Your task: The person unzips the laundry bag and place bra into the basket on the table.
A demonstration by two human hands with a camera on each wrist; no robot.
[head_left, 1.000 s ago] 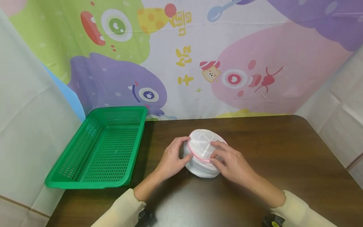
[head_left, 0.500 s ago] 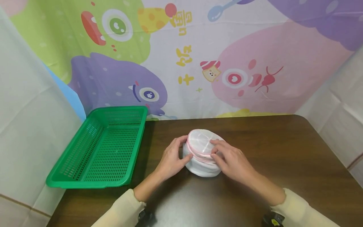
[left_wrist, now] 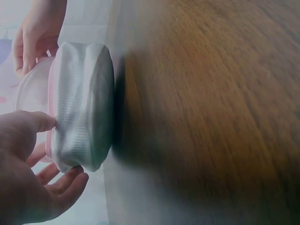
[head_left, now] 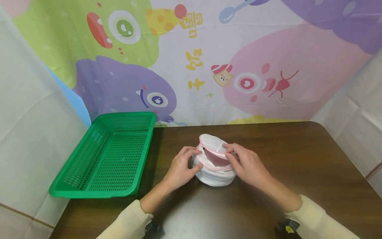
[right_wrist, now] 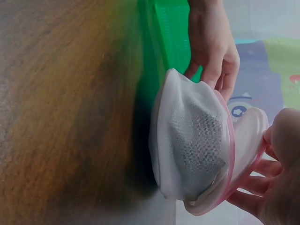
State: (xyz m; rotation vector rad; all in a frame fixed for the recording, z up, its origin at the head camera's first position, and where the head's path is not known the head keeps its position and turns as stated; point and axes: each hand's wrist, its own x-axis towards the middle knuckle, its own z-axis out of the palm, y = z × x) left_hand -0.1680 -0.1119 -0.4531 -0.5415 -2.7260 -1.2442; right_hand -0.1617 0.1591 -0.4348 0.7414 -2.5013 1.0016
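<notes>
A round white mesh laundry bag (head_left: 214,178) with pink trim stands upright on the dark wooden table (head_left: 286,159). Its lid (head_left: 211,142) is tilted up at the front, so a pinkish inside shows through the gap. My right hand (head_left: 250,166) pinches the lid's pink edge between thumb and fingers, clearly seen in the right wrist view. On the other side, my left hand (head_left: 180,166) holds the bag's rim and side. The left wrist view shows that thumb on the pink rim and its fingers round the mesh wall (left_wrist: 72,108).
To the left stands a green perforated plastic basket (head_left: 138,186). A cartoon-printed cloth (head_left: 197,99) hangs behind the table's back edge. Pale panels flank the table on both sides.
The lid lay over the bag a second ago; my right hand has lifted its front edge, and the gap has widened. My left hand has stayed at the bag's side.
</notes>
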